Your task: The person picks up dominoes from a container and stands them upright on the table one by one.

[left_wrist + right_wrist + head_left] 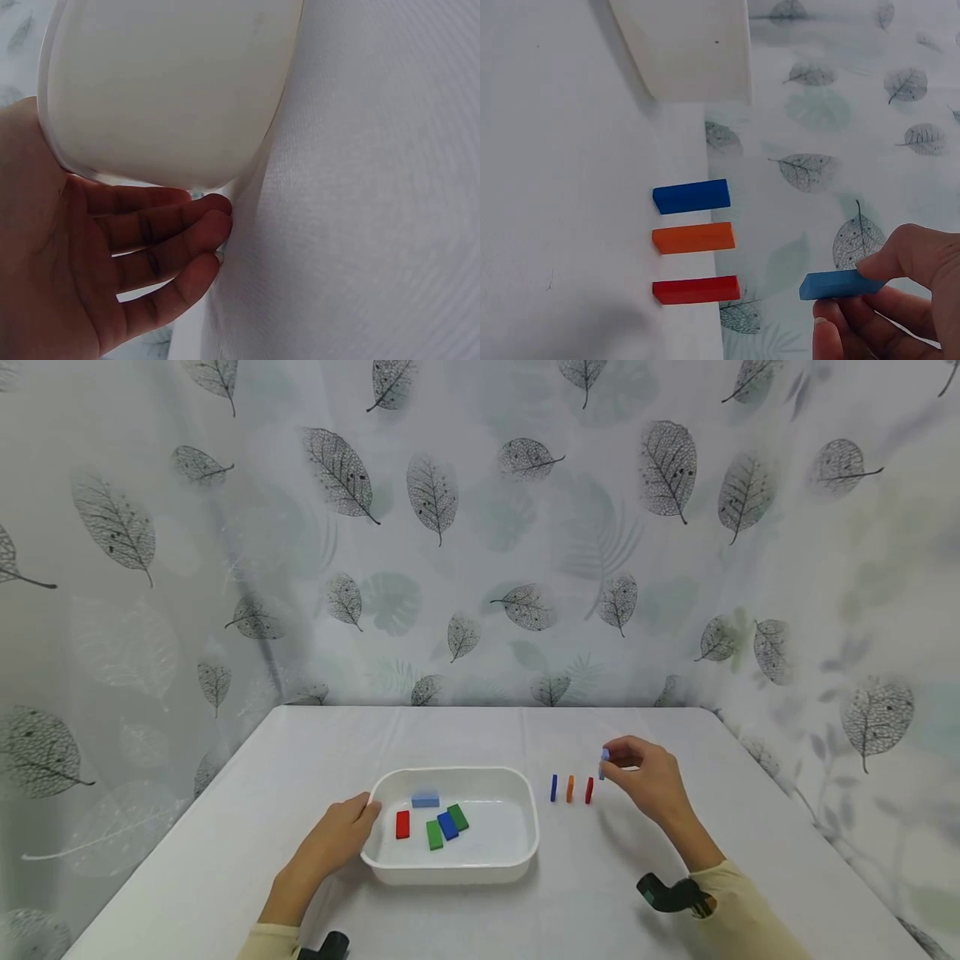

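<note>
Hands are well apart. Left hand (337,833) grips the rim at the left end of a glossy white rectangular tray (450,874) with rounded corners, lower centre. Right hand (648,781), right of centre, pinches a smooth light-blue oblong block (832,286) above finely textured white cloth (225,877). Beside it, dark-blue (691,196), orange (694,238) and red oblong blocks (697,290) stand upright, separate. Five similar blocks (402,824) rest inside the tray; block material undetermined.

We see blue, orange, green and red blocks (570,789) and a white tub (450,876). Dark leaves (339,472) pattern the pale twelve-o'clock curtain (480,552).
</note>
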Demonstrator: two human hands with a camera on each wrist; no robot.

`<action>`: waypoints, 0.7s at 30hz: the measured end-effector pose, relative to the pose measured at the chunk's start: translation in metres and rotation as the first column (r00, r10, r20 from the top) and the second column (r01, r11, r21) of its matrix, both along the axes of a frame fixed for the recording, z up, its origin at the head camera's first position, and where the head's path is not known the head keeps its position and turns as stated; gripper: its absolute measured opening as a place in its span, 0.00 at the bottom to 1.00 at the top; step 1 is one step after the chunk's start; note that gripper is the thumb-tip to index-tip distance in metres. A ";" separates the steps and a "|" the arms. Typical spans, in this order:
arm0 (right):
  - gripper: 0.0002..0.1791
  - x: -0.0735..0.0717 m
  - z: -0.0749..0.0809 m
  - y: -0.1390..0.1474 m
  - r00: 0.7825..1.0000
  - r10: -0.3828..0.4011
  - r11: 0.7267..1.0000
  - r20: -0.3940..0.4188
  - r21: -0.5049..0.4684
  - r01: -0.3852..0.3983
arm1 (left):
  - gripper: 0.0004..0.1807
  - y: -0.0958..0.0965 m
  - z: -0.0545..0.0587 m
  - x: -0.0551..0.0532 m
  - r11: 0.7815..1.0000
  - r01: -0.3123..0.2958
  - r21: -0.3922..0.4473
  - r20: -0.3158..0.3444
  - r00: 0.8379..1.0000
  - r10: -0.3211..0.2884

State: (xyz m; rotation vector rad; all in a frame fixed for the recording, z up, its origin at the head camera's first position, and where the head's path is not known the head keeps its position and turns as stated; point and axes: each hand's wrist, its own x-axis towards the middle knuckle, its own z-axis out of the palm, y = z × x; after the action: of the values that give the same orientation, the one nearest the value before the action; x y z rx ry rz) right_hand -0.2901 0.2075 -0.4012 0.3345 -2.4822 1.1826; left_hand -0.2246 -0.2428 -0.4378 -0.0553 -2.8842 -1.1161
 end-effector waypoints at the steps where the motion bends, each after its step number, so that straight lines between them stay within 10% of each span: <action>1: 0.12 0.000 -0.001 0.000 1.000 -0.002 1.000 0.002 0.002 0.002 | 0.20 0.000 0.000 0.000 1.000 -0.001 0.000 0.001 1.000 0.001; 21: 0.14 -0.009 -0.025 0.011 0.998 -0.024 0.999 0.061 0.046 0.021 | 0.21 0.002 0.003 0.002 1.000 -0.007 0.003 0.005 1.000 0.007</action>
State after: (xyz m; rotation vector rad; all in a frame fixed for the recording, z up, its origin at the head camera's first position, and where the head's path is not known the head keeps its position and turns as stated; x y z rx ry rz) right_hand -0.2992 0.2180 -0.4262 0.2860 -2.5618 1.1452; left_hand -0.2231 -0.2407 -0.4353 -0.0428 -2.8850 -1.1219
